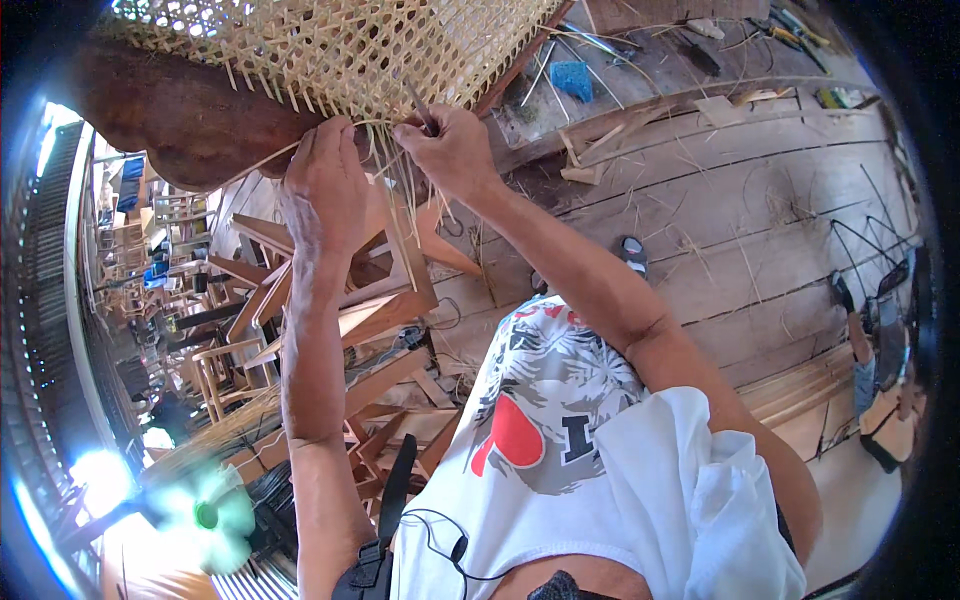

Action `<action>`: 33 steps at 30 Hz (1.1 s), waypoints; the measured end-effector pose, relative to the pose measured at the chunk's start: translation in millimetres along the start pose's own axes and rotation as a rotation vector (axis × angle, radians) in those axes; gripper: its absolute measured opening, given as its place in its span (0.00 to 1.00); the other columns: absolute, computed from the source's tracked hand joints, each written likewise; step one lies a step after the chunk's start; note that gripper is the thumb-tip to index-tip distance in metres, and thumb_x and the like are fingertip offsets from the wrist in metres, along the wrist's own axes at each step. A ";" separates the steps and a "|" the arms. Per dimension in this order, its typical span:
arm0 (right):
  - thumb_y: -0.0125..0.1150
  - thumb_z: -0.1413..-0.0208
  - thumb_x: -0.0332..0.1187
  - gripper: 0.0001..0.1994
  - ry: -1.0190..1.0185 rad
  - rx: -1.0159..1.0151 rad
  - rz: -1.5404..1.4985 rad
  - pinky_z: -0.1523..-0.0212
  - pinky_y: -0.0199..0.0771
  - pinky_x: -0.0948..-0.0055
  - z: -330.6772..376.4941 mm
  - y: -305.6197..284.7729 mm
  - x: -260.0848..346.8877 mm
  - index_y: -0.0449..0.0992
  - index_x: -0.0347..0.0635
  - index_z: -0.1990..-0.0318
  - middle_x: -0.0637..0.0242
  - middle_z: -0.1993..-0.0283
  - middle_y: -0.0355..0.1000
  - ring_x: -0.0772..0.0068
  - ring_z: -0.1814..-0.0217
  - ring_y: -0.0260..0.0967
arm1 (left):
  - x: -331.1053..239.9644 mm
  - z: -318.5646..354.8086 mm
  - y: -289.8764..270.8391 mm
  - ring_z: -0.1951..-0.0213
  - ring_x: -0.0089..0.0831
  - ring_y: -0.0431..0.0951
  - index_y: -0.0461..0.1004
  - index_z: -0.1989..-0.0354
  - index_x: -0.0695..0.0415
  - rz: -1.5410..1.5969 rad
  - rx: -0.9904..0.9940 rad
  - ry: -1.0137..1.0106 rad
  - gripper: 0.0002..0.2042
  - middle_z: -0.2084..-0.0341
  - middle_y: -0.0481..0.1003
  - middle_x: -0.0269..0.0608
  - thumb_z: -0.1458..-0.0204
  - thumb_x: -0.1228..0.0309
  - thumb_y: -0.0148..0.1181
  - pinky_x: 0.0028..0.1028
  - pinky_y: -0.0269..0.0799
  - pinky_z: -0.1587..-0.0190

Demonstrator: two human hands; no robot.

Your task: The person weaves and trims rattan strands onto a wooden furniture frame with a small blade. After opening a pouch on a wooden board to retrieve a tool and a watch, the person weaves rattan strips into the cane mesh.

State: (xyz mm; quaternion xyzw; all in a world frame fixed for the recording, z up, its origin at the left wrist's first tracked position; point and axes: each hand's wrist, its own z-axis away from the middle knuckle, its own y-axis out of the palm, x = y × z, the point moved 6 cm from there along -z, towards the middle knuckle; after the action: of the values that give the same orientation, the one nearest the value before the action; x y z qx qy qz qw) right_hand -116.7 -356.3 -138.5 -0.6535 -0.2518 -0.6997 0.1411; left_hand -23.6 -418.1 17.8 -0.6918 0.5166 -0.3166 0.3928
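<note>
A woven cane panel (pixel 330 45) with an open lattice is set in a dark brown wooden frame (pixel 190 110) at the top. Loose cane strands (pixel 405 190) hang from the panel's near corner. My left hand (pixel 325 190) lies against the frame's lower edge, its fingers pinched on a cane strand (pixel 262 163) that trails off to the left. Just to the right, my right hand (pixel 455 152) is closed round a thin pointed tool like an awl (pixel 417 100), its tip up toward the weave. My right thumb and fingertips also touch strands at that corner.
A blue sponge-like block (pixel 571 80) and several hand tools (pixel 795 35) lie on the bench at upper right. Wooden chair frames (pixel 385 300) stand below the panel. A fan (pixel 205 515) spins at lower left. Cane scraps litter the plank floor (pixel 720 230). Another person (pixel 885 350) is at far right.
</note>
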 end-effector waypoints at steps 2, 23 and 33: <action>0.70 0.39 0.34 0.11 -0.021 0.038 0.012 0.74 0.68 0.76 -0.5 2.5 2.6 0.84 0.33 0.59 0.72 0.73 0.75 0.84 0.74 0.69 | 1.2 -1.3 1.6 0.59 0.52 0.84 0.79 0.54 0.58 -0.020 0.044 -0.035 0.07 0.60 0.82 0.51 0.35 0.72 0.57 0.43 0.80 0.57; 0.64 0.37 0.37 0.12 0.098 -0.009 -0.032 0.74 0.69 0.70 -5.1 -4.0 -19.8 0.77 0.38 0.69 0.70 0.77 0.73 0.82 0.76 0.68 | -19.9 -10.4 2.3 0.61 0.45 0.84 0.71 0.32 0.50 0.010 0.428 -0.028 0.23 0.63 0.82 0.50 0.37 0.74 0.59 0.39 0.80 0.57; 0.64 0.36 0.37 0.11 0.058 0.115 0.110 0.70 0.70 0.67 -5.5 -18.6 -39.0 0.74 0.39 0.63 0.66 0.75 0.72 0.76 0.73 0.69 | -7.2 -12.1 17.3 0.62 0.47 0.84 0.77 0.38 0.47 -0.024 0.191 0.148 0.21 0.63 0.84 0.46 0.41 0.72 0.66 0.45 0.79 0.59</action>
State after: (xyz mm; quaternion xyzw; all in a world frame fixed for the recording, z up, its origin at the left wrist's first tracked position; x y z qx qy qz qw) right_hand -127.0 -348.9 -180.2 -0.6367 -0.2509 -0.6939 0.2239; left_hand -43.7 -416.5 8.5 -0.6320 0.5033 -0.4194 0.4140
